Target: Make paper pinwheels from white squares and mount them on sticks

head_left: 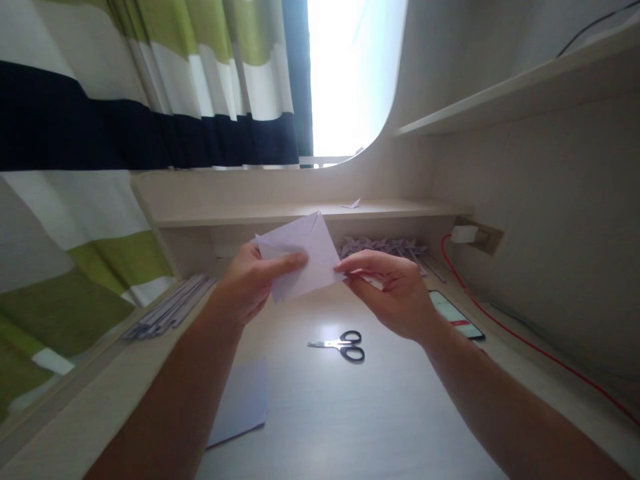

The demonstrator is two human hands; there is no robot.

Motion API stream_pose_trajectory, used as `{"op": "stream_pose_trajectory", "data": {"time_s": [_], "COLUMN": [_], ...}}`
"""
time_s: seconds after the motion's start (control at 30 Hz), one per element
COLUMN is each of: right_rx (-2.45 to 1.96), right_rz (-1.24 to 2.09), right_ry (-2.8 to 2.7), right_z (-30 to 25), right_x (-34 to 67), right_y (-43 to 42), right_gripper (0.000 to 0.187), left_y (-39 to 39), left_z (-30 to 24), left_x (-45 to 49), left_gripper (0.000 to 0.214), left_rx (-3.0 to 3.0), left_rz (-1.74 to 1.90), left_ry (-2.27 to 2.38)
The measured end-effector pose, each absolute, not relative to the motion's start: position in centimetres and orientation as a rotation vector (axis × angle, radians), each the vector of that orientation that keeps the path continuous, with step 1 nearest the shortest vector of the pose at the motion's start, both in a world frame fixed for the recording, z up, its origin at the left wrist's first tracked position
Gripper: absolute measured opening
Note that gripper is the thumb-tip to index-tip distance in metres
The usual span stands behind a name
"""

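A folded piece of white paper (310, 250) is held up above the desk between both hands. My left hand (255, 277) grips its left side, thumb lying flat across the front and the fingers hidden behind. At the paper's lower right corner, my right hand (387, 287) pinches the edge between thumb and forefinger. Below the hands, scissors (345, 345) with black handles lie on the desk, blades pointing left. A stack of paper sheets (240, 400) rests at the lower left, partly covered by my left forearm.
Rolled paper sticks (173, 307) lie along the left side. Folded paper pieces (385, 247) are heaped under the back shelf (280, 213), with a small paper scrap (353, 204) on top. At right are a phone (457, 313), a white charger (464, 233) and its red cable (525, 333).
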State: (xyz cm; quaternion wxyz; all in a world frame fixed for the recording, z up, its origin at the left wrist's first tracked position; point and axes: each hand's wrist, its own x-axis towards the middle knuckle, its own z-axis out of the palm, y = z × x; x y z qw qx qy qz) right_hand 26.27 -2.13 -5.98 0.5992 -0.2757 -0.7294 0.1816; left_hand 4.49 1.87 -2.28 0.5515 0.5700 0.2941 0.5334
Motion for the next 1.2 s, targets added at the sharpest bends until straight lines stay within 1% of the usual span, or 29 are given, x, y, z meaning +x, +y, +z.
{"op": "stream_pose_trajectory", "data": {"time_s": [0.23,0.47,0.7,0.93,1.07,1.2], "right_rx": [-0.663,-0.681,-0.626,-0.619,-0.657,-0.68], "right_rz": [0.427,0.453,0.486,0.545,0.6,0.626], "right_ry": [-1.638,-1.574,-1.723,-1.801,-1.79,-1.783], "right_z": [-6.0,-6.0,-5.7,-5.5,-5.6,-5.6], "right_x": [25.6,25.6,26.4,26.4,26.2,26.3], "right_y": [-2.4,-2.5,-2.2,-2.2,-2.1,-2.2], "right_gripper": [0.021,0.012,0.012,0.008,0.009,0.009], "left_y": [1.9,2.1,2.2,2.3,2.1,1.9], "left_z": [-2.7,-3.2,-2.7,-2.8,-2.8,-2.8], "left_x": [5.6,5.5,4.3,3.6,3.6,3.8], "left_gripper": [0.029,0.032,0.028,0.022,0.023,0.028], "left_rx": [1.214,1.372,1.487,1.602,1.631,1.606], "left_rz": [1.348,1.345,1.246,1.18,1.15,1.17], "left_ry": [0.548,0.674,0.763,0.795,0.826,0.845]}}
